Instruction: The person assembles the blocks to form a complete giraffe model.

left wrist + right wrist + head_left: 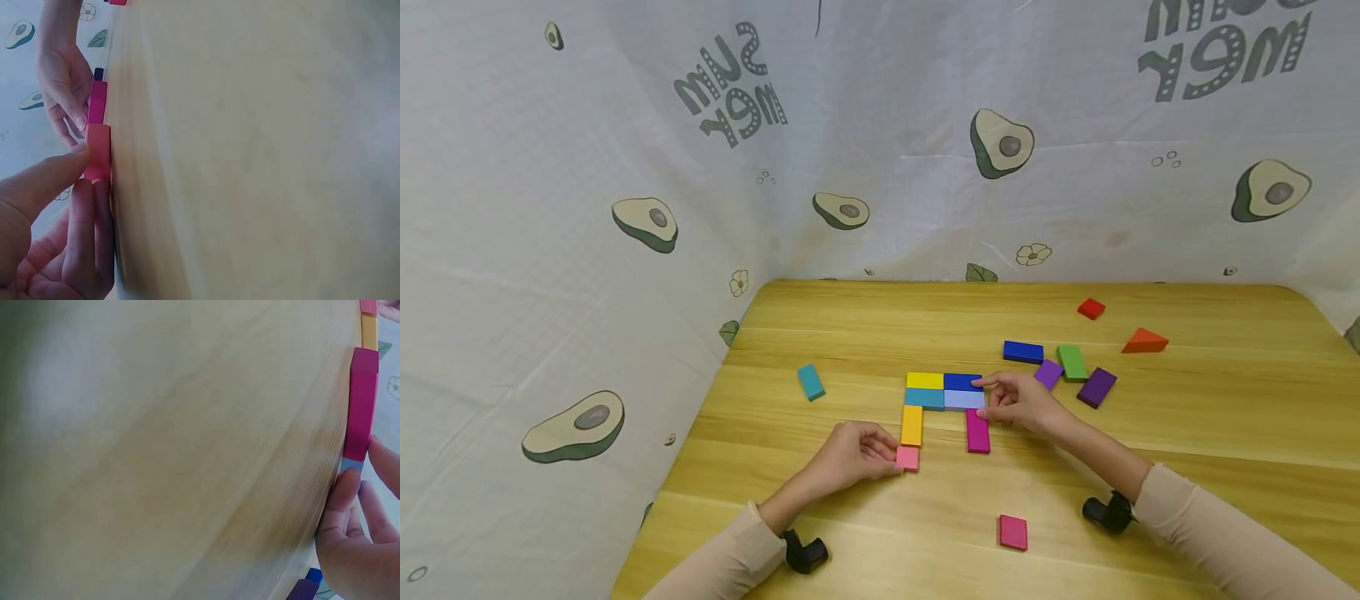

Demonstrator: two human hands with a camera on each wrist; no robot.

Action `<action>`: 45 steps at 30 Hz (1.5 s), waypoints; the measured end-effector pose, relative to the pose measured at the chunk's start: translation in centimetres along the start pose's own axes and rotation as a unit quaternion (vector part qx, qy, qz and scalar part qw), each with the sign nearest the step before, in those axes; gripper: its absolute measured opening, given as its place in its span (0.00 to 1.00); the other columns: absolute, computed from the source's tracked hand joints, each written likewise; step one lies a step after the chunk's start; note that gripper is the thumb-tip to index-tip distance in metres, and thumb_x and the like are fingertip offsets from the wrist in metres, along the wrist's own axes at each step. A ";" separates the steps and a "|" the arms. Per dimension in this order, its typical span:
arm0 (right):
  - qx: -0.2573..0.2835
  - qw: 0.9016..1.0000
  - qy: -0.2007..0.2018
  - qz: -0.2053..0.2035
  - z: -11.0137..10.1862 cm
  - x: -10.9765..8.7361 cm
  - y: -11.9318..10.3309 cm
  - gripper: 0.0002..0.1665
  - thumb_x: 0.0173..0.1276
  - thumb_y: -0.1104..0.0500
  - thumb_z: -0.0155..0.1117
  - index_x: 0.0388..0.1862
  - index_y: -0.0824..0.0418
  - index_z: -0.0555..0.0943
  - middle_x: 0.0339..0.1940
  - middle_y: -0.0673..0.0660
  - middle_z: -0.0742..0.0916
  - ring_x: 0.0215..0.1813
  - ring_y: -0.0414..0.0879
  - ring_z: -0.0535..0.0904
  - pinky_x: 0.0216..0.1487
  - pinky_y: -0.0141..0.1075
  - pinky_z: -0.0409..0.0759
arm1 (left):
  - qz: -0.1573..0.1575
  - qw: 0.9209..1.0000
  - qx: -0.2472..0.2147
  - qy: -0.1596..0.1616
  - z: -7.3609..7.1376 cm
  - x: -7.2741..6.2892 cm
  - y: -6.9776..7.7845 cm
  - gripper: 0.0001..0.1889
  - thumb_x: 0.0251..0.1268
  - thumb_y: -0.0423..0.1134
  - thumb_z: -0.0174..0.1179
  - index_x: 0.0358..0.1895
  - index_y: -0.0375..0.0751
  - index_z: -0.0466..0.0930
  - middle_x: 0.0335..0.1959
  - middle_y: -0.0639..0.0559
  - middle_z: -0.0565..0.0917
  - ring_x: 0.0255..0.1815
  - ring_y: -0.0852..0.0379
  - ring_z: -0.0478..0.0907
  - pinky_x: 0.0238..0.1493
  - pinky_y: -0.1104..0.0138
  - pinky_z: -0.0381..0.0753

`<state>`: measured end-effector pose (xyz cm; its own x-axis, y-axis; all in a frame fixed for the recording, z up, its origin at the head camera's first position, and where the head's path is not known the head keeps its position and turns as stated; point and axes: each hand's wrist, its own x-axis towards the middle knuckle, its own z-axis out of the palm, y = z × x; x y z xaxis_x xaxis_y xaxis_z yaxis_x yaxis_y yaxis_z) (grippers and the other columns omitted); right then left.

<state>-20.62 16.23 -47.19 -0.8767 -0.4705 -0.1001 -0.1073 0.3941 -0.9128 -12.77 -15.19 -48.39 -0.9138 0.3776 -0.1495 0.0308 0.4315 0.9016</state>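
My left hand [846, 457] pinches a small pink square block [907, 458] on the table, thumb along one side and fingers at its edge. That block sits at the lower end of an orange-yellow block [912, 426]. Above them lie a yellow block [925, 381], a teal block [924, 399], a dark blue block [962, 382] and a light blue block [964, 400], side by side in two rows. Touching this group's right side, my right hand [1018, 402] has one fingertip on the dark blue block and its thumb at the upper end of a magenta block [977, 432].
A teal block [811, 382] lies left. Right of the group are blue [1023, 352], green [1071, 364], purple [1048, 373] and dark purple [1097, 387] blocks, with an orange triangle [1145, 341] and red block [1092, 308] beyond. A crimson square [1012, 532] lies nearer.
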 end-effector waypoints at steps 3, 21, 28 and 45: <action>-0.003 1.000 0.000 -0.003 0.1 0.1 0.0 0.29 0.63 0.68 0.72 0.62 0.76 0.76 0.27 0.57 0.79 0.26 0.43 0.71 0.24 0.29 0.71 | 0.000 1.000 -0.005 0.004 0.1 0.0 0.0 0.13 0.53 0.33 0.76 0.42 0.38 0.86 0.31 0.55 0.86 0.33 0.58 0.83 0.36 0.69 0.84; 0.019 1.000 -0.005 0.005 0.1 0.0 -0.2 0.31 0.63 0.67 0.72 0.63 0.76 0.74 0.28 0.58 0.79 0.26 0.44 0.71 0.24 0.30 0.72 | 0.011 1.000 0.017 0.021 0.3 0.0 0.3 0.15 0.50 0.36 0.78 0.38 0.40 0.82 0.29 0.56 0.85 0.31 0.58 0.83 0.33 0.69 0.84; 0.015 1.000 -0.005 0.004 0.1 0.0 -0.1 0.30 0.63 0.67 0.72 0.62 0.77 0.75 0.28 0.58 0.79 0.26 0.43 0.71 0.24 0.30 0.71 | 0.013 0.999 0.015 0.025 0.6 0.0 0.4 0.15 0.48 0.35 0.79 0.36 0.38 0.82 0.27 0.55 0.84 0.29 0.58 0.82 0.32 0.69 0.83; 0.019 1.000 -0.002 0.010 0.0 0.0 -0.1 0.30 0.63 0.68 0.72 0.63 0.76 0.75 0.28 0.58 0.80 0.26 0.44 0.72 0.24 0.31 0.74 | 0.022 0.998 0.046 0.041 0.9 0.3 0.6 0.15 0.46 0.40 0.81 0.31 0.41 0.82 0.24 0.57 0.83 0.26 0.61 0.81 0.30 0.70 0.82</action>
<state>-20.62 16.20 -47.10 -0.8763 -0.4665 -0.1203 -0.0721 0.3740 -0.9246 -12.61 -14.07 -48.30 -0.9405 0.3316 -0.0738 0.1054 0.4913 0.8646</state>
